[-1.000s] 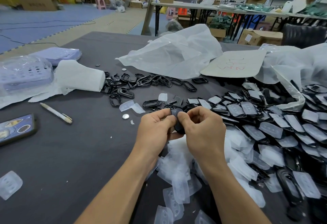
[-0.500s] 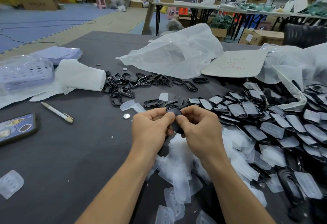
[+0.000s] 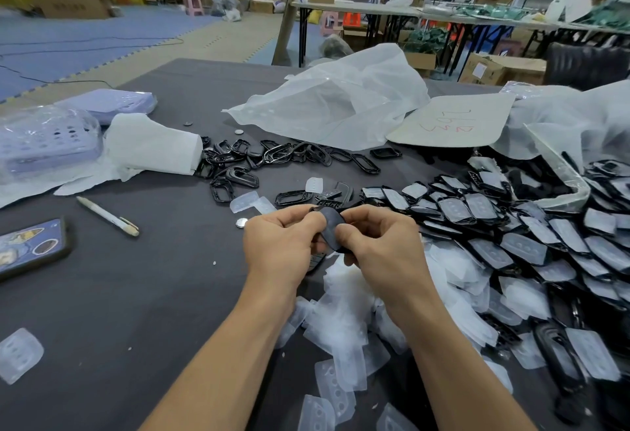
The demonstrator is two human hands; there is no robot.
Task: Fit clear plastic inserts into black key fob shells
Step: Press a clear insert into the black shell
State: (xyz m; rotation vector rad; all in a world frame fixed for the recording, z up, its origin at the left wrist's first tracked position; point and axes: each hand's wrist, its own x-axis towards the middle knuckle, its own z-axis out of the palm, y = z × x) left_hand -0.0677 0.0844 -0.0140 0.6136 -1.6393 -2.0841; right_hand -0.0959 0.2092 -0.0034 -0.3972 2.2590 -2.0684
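Nearest the body, under the forearms: loose heap of clear inserts (image 3: 341,328) on the table (image 3: 136,294), just below both wrists.
Left hand (image 3: 283,246): fingers curled, thumb tip pressed on the left edge of the black shell (image 3: 330,228).
Right hand (image 3: 381,243): fingers curled, thumb pinching the shell's right edge; both hands clamp the one piece.
Shell position: held above the table, between the two thumbs, equally near each hand.
Shell axis: long axis runs away from the body, far end leaning a little left; broad face toward the camera.
Insert seated: cannot tell; face looks dull grey, fingers cover the rims.
Next move (judgement): thumbs press inward from both edges along that axis.
Right of the hands: fitted shells (image 3: 511,236) in a fanned pile; right hand is nearer for set-down.
Farther back: empty black frames (image 3: 238,171), nearer the left hand.
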